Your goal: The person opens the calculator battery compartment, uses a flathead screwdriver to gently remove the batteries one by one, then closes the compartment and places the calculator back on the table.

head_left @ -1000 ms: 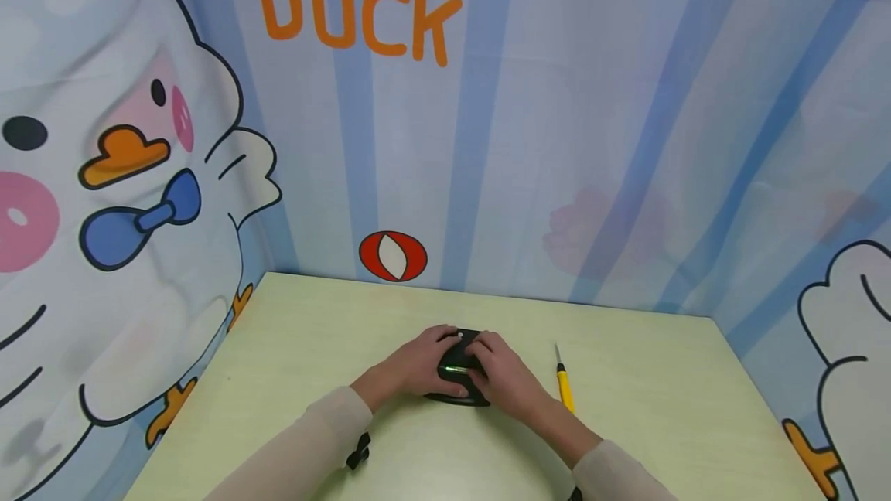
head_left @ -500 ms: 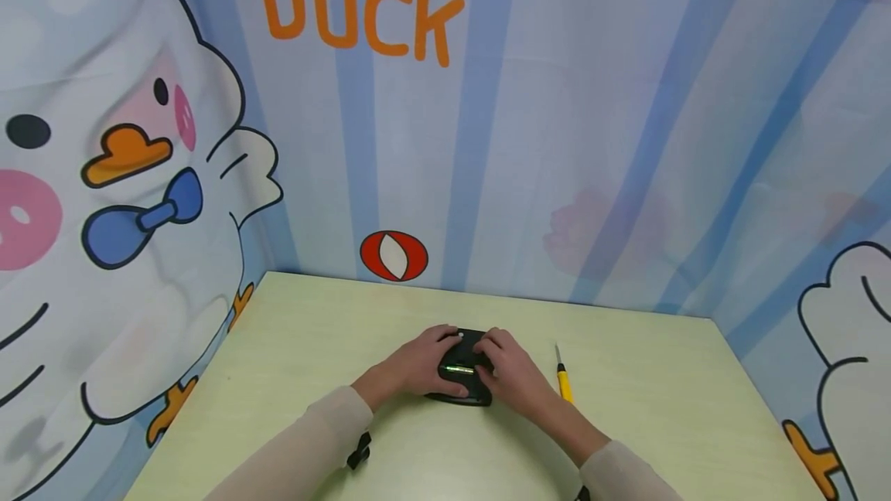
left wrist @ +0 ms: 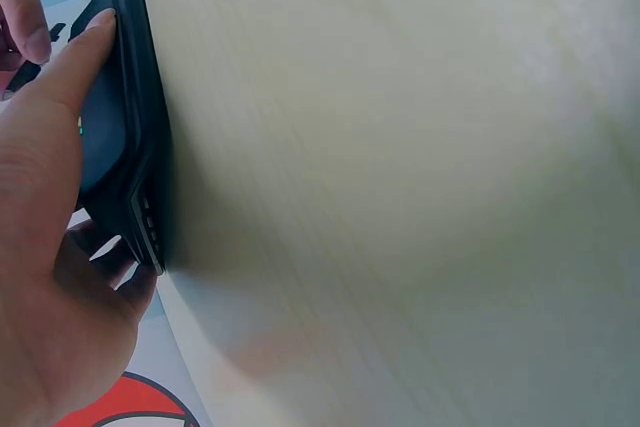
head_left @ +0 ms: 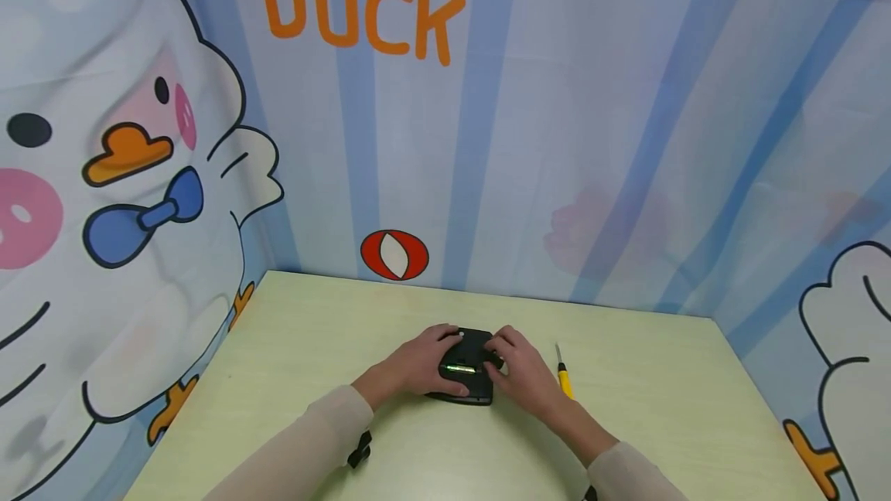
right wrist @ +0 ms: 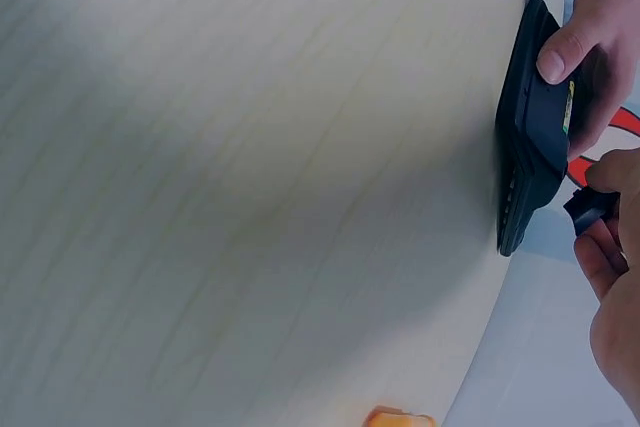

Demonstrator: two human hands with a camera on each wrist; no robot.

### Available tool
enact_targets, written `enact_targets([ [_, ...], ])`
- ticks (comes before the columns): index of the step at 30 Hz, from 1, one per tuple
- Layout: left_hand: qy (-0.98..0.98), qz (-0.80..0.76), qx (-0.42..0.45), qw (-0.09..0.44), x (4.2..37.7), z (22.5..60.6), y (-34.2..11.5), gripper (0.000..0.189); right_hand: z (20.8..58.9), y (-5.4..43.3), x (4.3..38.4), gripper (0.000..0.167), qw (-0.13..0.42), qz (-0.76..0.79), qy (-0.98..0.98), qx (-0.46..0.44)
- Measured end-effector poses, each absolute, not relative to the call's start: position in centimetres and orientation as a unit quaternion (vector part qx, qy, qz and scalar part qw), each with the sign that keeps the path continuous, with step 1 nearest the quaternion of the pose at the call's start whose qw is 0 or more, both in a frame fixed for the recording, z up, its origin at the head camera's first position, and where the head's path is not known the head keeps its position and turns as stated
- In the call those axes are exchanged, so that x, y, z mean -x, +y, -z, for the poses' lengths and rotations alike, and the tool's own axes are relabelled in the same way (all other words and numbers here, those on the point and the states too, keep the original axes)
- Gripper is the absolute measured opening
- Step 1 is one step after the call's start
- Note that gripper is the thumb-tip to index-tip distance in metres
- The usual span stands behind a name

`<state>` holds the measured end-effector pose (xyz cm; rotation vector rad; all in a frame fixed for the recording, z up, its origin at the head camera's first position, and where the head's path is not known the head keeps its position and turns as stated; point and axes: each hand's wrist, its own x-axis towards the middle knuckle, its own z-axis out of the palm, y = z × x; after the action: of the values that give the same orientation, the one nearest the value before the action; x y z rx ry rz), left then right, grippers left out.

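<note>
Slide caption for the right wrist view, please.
The right hand pinches a small black piece close to a black device that the left hand grips.

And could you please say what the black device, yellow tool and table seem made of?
Black device: probably moulded plastic, matt to satin, from its even, rounded, softly shining surface.
Yellow tool: seemingly smooth plastic handle, bright yellow; thin grey shaft, likely metal.
Table: perhaps wood or laminate, low sheen, with faint grain.

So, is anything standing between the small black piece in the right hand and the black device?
Nothing visible: the right hand pinches the small black piece near the black device, and the yellow-handled tool lies on the hand's other side.
</note>
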<state>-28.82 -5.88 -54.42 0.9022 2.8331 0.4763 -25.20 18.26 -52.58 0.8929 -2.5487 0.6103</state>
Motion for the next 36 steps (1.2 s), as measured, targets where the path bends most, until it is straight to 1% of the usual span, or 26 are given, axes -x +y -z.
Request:
enact_targets([
  [8,0.939,-0.166,-0.294,0.069,28.8,54.2,-6.0,0.104,52.3,19.0,25.7,0.025,0.198,-0.237,-0.903,-0.300],
  [15,0.939,-0.166,-0.292,0.070,28.9,54.4,-6.1,0.104,52.5,19.5,25.8,0.024,0.177,-0.234,-0.914,-0.280],
  [21,0.938,-0.172,-0.293,0.069,28.7,54.3,-6.1,0.103,53.0,19.7,25.9,0.024,0.180,-0.245,-0.915,-0.266],
  [28,0.938,-0.176,-0.291,0.072,28.6,54.2,-6.0,0.104,53.6,20.3,26.2,0.024,0.161,-0.234,-0.930,-0.235],
  [36,0.938,-0.172,-0.292,0.071,28.7,54.2,-6.0,0.104,53.7,21.0,26.7,0.023,0.159,-0.216,-0.930,-0.253],
])
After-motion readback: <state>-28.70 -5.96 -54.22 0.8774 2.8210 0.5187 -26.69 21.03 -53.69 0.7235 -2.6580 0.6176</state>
